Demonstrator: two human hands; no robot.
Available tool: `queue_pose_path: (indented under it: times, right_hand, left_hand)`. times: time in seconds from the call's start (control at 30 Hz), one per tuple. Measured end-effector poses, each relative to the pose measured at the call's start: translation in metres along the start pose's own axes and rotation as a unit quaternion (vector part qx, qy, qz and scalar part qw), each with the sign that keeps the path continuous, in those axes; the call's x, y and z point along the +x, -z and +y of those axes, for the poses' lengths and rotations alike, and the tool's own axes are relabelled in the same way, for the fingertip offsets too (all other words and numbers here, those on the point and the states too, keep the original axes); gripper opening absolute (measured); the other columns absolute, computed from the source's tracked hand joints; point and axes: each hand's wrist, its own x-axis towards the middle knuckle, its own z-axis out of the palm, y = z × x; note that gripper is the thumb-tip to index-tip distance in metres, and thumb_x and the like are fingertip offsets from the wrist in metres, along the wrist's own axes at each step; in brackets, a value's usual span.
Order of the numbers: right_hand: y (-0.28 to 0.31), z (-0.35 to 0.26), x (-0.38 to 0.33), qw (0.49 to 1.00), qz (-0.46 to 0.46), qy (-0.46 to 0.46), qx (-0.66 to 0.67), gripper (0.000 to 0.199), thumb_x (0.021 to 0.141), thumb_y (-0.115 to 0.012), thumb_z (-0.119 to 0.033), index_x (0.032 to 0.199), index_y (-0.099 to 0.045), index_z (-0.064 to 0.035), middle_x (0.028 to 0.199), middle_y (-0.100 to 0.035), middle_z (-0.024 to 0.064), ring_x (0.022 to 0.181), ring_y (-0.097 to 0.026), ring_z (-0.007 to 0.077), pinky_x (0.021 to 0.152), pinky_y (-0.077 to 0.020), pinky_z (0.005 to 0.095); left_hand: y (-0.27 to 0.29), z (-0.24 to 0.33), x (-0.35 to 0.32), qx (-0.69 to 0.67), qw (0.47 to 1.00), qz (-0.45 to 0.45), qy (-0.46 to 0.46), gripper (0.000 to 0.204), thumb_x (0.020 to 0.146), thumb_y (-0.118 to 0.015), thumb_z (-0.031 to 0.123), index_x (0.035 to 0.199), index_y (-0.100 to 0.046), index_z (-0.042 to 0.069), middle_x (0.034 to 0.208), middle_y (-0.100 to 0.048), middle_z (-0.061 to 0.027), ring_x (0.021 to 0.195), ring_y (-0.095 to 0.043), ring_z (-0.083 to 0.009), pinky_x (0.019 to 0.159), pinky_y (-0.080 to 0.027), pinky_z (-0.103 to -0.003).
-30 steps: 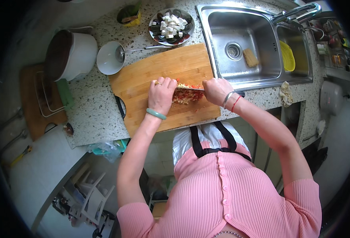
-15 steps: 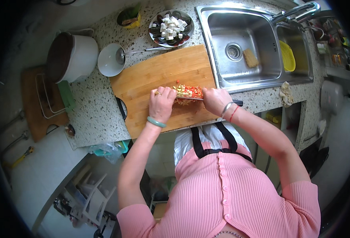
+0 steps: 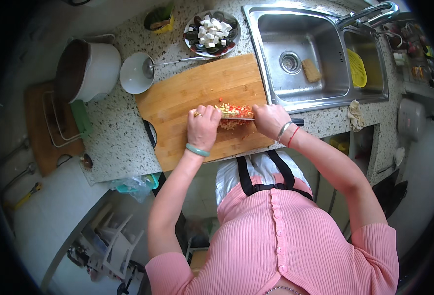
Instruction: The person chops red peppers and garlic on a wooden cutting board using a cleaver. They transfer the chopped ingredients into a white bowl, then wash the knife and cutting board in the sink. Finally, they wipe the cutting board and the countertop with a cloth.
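On the wooden cutting board at the tabletop's edge, our right hand grips the knife over the red-and-pale chopped pile, while our left hand presses flat on the blade's tip to steady it.

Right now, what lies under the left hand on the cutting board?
Chopped red and pale bits show beside the left hand on the cutting board; whatever sits beneath its palm is covered.
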Motion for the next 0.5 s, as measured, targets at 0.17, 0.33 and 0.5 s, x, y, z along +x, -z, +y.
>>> queue_pose_path:
  times: [0.17,0.33,0.5]
  right_hand:
    - [-0.006,0.002,-0.003,1.0,0.011,-0.003,0.004,0.012,0.083,-0.056,-0.017,0.084,-0.058,-0.0052,0.066,-0.064,0.0179,0.064,-0.065,0.0373,0.057,-0.0511,0.0472]
    - [0.025,-0.003,0.013,1.0,0.015,0.017,-0.008,0.015,0.082,-0.053,-0.013,0.079,-0.064,-0.0038,0.071,-0.067,0.0186,0.068,-0.068,0.035,0.06,-0.054,0.0439]
    - [0.018,0.001,0.032,0.999,0.013,0.017,-0.025,0.015,0.084,-0.051,-0.011,0.084,-0.063,-0.0033,0.072,-0.067,0.0183,0.068,-0.068,0.0349,0.061,-0.054,0.0432]
  left_hand:
    - [0.001,0.006,-0.001,0.009,1.0,0.018,0.008,0.007,0.08,-0.055,0.013,0.087,-0.056,0.013,0.084,-0.055,-0.0012,0.084,-0.054,-0.0184,0.078,-0.041,-0.035]
    - [0.039,-0.006,0.028,0.017,0.997,0.067,-0.018,0.008,0.079,-0.055,0.009,0.086,-0.056,0.013,0.083,-0.055,-0.0014,0.086,-0.054,-0.0189,0.077,-0.041,-0.035]
    - [0.026,-0.022,0.039,0.05,0.996,0.068,-0.036,0.009,0.077,-0.057,0.009,0.085,-0.056,0.014,0.081,-0.054,-0.0005,0.083,-0.053,-0.0188,0.074,-0.041,-0.034]
